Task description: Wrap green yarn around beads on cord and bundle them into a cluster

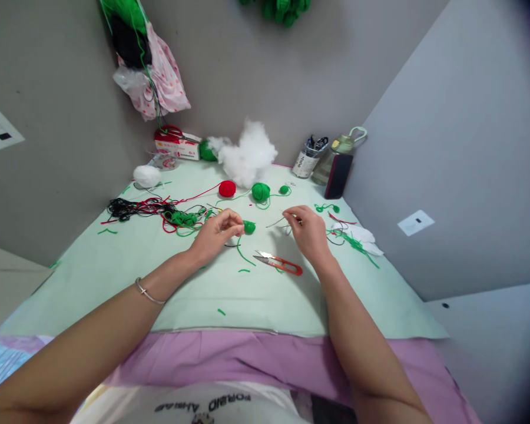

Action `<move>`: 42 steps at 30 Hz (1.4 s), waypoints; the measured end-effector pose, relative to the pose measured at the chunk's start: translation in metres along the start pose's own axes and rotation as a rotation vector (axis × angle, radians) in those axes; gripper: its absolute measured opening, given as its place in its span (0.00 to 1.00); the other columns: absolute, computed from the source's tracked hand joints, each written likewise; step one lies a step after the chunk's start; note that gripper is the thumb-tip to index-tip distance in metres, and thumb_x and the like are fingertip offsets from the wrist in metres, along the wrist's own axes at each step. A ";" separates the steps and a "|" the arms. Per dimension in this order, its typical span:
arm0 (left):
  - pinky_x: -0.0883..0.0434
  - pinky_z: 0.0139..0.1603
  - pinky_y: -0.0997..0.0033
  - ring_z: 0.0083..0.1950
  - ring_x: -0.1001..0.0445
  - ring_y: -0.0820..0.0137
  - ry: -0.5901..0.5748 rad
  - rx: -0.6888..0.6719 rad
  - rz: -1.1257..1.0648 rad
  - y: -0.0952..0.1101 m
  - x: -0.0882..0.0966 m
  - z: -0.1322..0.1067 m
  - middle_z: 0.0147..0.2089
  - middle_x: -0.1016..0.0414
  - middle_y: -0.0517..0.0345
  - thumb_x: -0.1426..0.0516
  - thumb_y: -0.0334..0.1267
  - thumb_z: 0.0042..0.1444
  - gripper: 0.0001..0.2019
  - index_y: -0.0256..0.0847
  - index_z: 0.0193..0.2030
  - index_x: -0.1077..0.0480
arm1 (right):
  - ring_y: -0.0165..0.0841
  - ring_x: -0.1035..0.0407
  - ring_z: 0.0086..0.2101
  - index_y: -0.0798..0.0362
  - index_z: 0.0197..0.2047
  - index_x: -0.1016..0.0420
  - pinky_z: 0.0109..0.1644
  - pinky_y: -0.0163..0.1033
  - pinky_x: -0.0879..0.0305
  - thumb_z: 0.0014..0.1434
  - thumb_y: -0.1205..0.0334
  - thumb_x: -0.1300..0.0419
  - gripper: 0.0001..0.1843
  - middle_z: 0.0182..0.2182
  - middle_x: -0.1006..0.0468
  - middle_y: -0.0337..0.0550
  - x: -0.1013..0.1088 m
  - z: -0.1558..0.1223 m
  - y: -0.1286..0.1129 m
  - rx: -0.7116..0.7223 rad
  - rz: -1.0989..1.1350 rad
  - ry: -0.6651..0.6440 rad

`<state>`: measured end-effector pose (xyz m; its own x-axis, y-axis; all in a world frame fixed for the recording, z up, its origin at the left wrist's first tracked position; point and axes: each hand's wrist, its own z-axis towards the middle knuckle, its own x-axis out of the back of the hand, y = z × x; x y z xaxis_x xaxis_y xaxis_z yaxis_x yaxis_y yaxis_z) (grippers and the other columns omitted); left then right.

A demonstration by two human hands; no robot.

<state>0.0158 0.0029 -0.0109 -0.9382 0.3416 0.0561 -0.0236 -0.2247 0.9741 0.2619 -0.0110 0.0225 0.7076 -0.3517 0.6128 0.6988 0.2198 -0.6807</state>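
My left hand (218,234) is closed in a pinch on a small round green yarn piece (249,227), which sticks out past the fingertips. A loose green tail (246,254) hangs from it onto the table. Across a gap to the right, my right hand (307,229) pinches a thin dark needle-like thing (274,223) pointing left; whether it is a needle or a stiff thread is too fine to tell. Between and below the hands lie thread snips (279,262) with orange handles, blades toward the left.
Behind the hands are a red yarn ball (227,188), a green yarn ball (260,192) and white stuffing (249,154). Tangled yarn (136,208) lies left. A phone (338,176), bottle (327,168) and pen cup (305,162) stand back right, near the wall.
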 end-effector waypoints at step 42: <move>0.25 0.49 0.64 0.40 0.22 0.71 0.024 0.131 -0.258 0.009 -0.001 -0.001 0.48 0.25 0.56 0.31 0.39 0.47 0.20 0.40 0.45 0.29 | 0.25 0.49 0.20 0.55 0.34 0.20 0.24 0.35 0.53 0.60 0.52 0.39 0.15 0.18 0.37 0.33 -0.025 -0.029 -0.049 -0.144 0.437 -0.464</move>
<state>0.0158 -0.0003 -0.0023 -0.9146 0.3506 -0.2013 -0.2195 -0.0127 0.9755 0.2072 -0.0396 0.0290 0.9176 0.1787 0.3551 0.3384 0.1177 -0.9336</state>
